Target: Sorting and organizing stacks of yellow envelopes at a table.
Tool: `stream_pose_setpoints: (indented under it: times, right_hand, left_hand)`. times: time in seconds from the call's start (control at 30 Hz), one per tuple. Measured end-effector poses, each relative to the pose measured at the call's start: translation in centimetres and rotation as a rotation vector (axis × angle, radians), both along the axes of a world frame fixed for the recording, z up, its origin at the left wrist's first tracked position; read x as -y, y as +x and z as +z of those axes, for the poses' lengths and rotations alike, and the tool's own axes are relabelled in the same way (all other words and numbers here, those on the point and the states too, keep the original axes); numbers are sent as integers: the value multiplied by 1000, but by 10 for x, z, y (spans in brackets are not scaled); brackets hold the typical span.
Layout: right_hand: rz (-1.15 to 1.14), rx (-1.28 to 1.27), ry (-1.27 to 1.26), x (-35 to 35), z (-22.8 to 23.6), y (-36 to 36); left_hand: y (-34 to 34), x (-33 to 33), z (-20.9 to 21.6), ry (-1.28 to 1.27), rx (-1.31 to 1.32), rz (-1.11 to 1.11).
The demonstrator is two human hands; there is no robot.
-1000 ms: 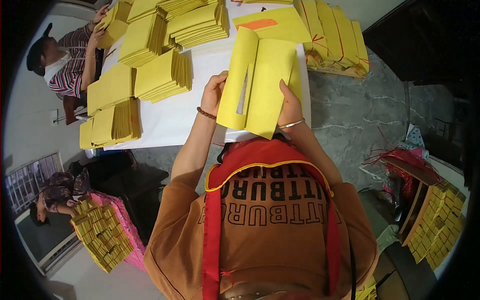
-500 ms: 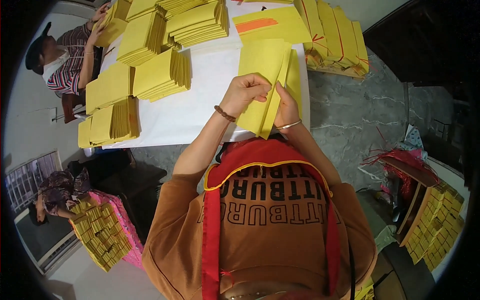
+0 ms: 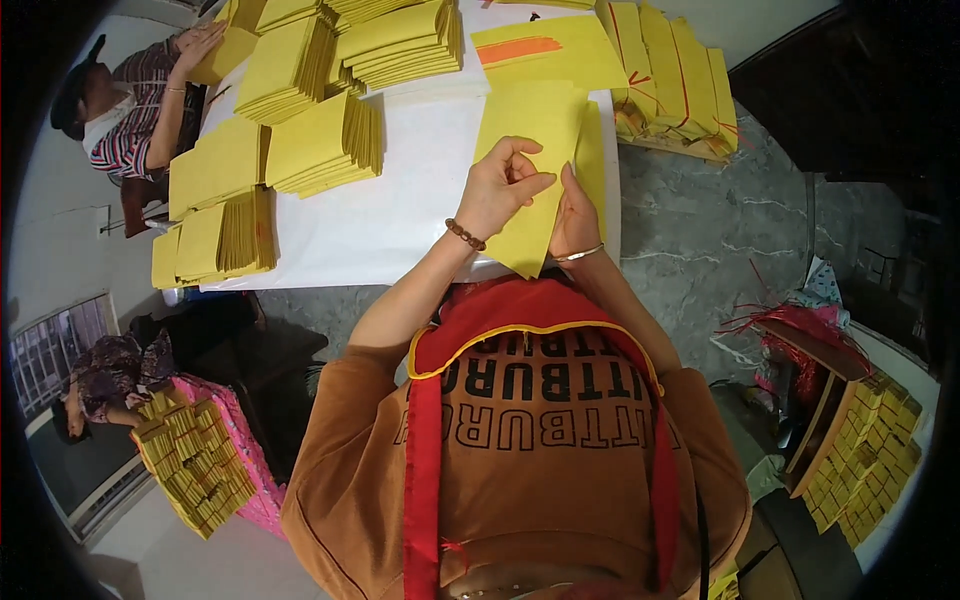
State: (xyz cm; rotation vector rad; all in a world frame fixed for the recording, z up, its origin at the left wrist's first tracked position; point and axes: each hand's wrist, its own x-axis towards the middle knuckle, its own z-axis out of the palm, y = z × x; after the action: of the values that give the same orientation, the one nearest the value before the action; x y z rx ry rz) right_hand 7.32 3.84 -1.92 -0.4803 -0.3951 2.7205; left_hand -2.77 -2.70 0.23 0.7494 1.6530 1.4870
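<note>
Right hand [image 3: 575,215] grips the folded paper [image 3: 535,112] at its right edge, thumb in front, other fingers out of sight behind. Left hand [image 3: 497,190] lies over the paper's face, fingers loosely curled, index tip apart from thumb, nothing pinched between them. Can't tell from above if that thumb presses the paper or sits just clear of it.

Paper is upright-ish in front of the chest, by the near edge of the table [image 3: 420,170]. To do this well, I'd say: right hand steady as backing, edges squared first, then even thumb pressure along the fold, no dents in the face.

Materials: paper looks matte, stiff, plain yellow, a long rectangle with layered edges at the lower tip. Another yellow sheet [image 3: 594,150] shows to its right. Beyond it, a flat yellow piece [image 3: 590,65] with an orange stripe. Table cover is white and smooth. Left: fanned stack [image 3: 325,145] of flat folded pieces. Upper right: thick bundles [image 3: 690,90] tied with thin red cord. Co-worker [image 3: 145,130] at far left, hands on yellow paper too. Floor [image 3: 700,220] is grey, veined like marble.
</note>
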Motion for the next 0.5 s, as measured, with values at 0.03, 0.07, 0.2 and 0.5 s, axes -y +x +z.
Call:
stream_pose_setpoints:
  times: [0.03, 0.07, 0.2, 0.5]
  right_hand:
    - [-9, 20, 9, 1, 1, 0]
    - [-8, 20, 10, 1, 3, 0]
    - [-39, 82, 36, 3, 7, -2]
    - [-51, -19, 51, -3, -8, 1]
  left_hand:
    - [-1, 0, 0, 3, 12, 11]
    - [-1, 1, -1, 5, 25, 23]
    - [0, 5, -3, 2, -12, 75]
    - [-1, 10, -1, 29, -513, 149]
